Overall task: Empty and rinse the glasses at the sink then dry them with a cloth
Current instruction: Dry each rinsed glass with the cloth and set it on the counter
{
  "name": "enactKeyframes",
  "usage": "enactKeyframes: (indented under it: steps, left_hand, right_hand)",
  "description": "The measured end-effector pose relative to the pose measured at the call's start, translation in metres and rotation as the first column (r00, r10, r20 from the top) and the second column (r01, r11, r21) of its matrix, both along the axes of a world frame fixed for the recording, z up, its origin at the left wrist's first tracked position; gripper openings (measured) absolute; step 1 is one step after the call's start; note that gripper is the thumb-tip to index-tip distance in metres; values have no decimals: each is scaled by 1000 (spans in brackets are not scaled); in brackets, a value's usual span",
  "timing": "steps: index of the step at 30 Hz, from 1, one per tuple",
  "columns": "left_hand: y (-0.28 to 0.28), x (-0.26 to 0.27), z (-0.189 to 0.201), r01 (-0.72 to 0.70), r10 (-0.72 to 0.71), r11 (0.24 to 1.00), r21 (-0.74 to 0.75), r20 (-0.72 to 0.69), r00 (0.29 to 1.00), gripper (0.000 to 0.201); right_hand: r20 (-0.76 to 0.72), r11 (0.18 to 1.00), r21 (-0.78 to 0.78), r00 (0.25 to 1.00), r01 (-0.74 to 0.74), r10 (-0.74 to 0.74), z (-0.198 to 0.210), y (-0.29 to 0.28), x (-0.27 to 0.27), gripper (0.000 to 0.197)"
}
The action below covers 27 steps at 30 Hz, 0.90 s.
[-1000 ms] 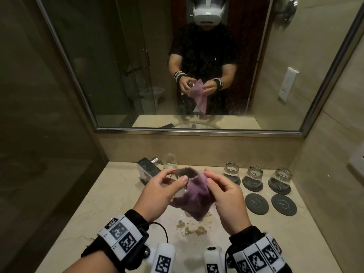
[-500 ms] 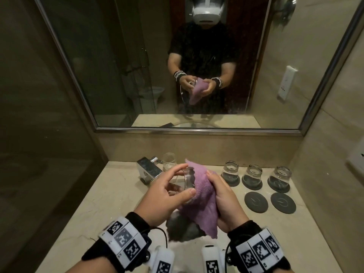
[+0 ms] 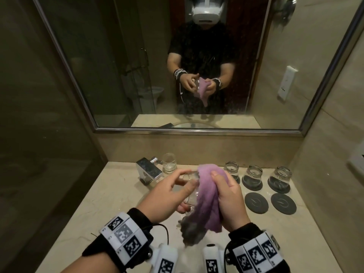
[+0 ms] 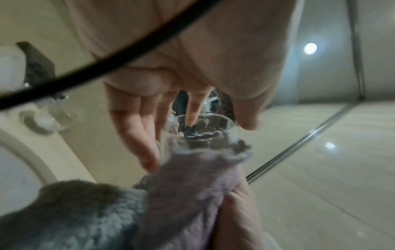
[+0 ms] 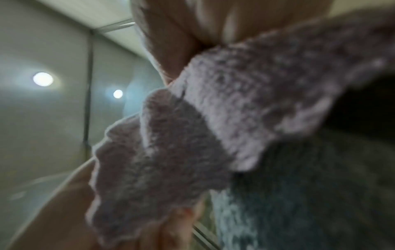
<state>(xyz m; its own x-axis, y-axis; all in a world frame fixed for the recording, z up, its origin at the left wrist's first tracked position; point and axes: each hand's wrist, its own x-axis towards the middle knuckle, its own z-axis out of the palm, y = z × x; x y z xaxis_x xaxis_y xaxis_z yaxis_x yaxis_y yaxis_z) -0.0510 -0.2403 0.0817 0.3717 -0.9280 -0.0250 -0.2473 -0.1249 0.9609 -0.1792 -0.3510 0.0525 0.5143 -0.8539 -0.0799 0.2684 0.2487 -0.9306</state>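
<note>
Wall mirror (image 3: 118,75) across upper half of head view; reflected there, a person in a dark top, both hands at a purple cloth. Beige stone counter (image 3: 110,196) across lower half, sink rim (image 4: 27,162) curving at lower left of left wrist view.

Purple cloth (image 3: 208,198) at lower centre of head view, above the counter, one end bunched over the mouth of the held glass (image 3: 192,191), grey underside trailing toward bottom of frame. In left wrist view, cloth (image 4: 192,186) stuffed into the glass opening; in right wrist view, cloth (image 5: 192,135) filling most of frame, blurred.

Right hand (image 3: 229,198) just right of cloth, fingers curled round the bunched fabric, thumb up. Left hand (image 3: 167,198) just left, fingers and thumb wrapped round the clear glass (image 4: 198,132), glass tilted on its side, mouth toward the cloth.

Chrome faucet (image 3: 149,171) at back of counter, centre left. One upright glass (image 3: 169,163) just right of it. Three inverted glasses (image 3: 254,174) in a row at right, at least two on dark coasters; two bare round coasters (image 3: 257,202) in front.
</note>
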Motion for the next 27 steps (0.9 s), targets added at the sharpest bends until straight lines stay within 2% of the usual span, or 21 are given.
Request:
enactKeyframes:
  steps: [1,2,3,4,5,6,7,8,10,11,12,14,15,17,18,19,20,22,23,25,27]
  left_hand:
    - [-1,-1,-1,-20,20,1000,-8,-1,1000,39]
    - [-1,-2,-1,-18,20,1000,-19,63,998,37]
    - [1,-3,-1,18,-11,999,-32,185,983,40]
    - [2,-3,-1,72,-54,997,-40,338,939,49]
    - [3,-2,-2,127,-93,991,-35,490,867,56]
    - [3,-1,-2,163,-116,986,-28,586,802,61]
    - [3,0,-2,170,-122,985,-24,597,793,64]
    - [3,1,-2,143,-108,990,-23,539,835,66]
    - [3,-1,0,25,-22,1000,-9,248,969,71]
    - [2,-3,1,-19,18,1000,9,99,995,69]
    - [0,-4,0,-44,43,999,21,31,999,63]
    - [0,-8,0,-20,19,1000,5,118,993,49]
    - [2,-10,0,26,-22,1000,-16,225,974,48]
    - [4,-6,-3,127,-108,992,-7,484,868,61]
    - [4,-5,-5,152,-128,988,3,559,819,65]
    - [4,-5,-3,152,-132,988,14,580,804,68]
    - [4,-5,-2,124,-118,992,27,555,823,70]
    - [3,-6,0,46,-60,998,43,389,919,68]
    - [2,-5,-1,35,-43,999,31,340,939,63]
    - [0,-6,2,54,-60,998,27,349,935,54]
    - [-2,-7,5,138,-132,990,23,490,862,60]
  right_hand:
    - [-20,998,-61,1000,12,-13,0,1,0,23]
    - [-15,998,-57,1000,12,-13,0,1,0,21]
    - [-5,1000,-10,1000,13,-13,-1,-1,1,21]
    - [5,997,73,1000,-29,29,-2,-4,1,24]
    - [6,984,154,996,-93,94,-3,-6,1,29]
    - [12,962,224,987,-157,159,-2,-7,0,35]
    - [12,949,254,982,-188,191,-3,-7,-1,40]
    - [13,952,252,985,-172,175,-4,-7,-1,41]
    - [-29,990,131,998,-58,62,-7,-8,1,38]
    - [-62,1000,24,998,-3,5,-7,-7,1,34]
    - [-88,997,-70,996,15,-21,-6,-5,0,32]
    - [-98,992,-126,995,22,-34,-4,-1,-1,26]
    - [-84,997,-72,996,14,-20,-4,-2,-1,23]
    - [-72,993,102,995,-64,72,1,-4,-2,26]
    - [-63,984,154,993,-92,102,1,-4,-3,30]
    - [-55,982,168,994,-89,99,1,-4,-3,31]
    - [-52,987,152,997,-51,60,1,-4,-3,31]
    - [-68,998,58,997,31,-28,-2,-2,-2,32]
    - [-80,998,25,996,51,-49,-1,-1,-1,31]
    - [-68,998,50,997,50,-47,-1,-1,-1,25]
    - [-33,976,211,998,-52,60,2,-5,-1,27]
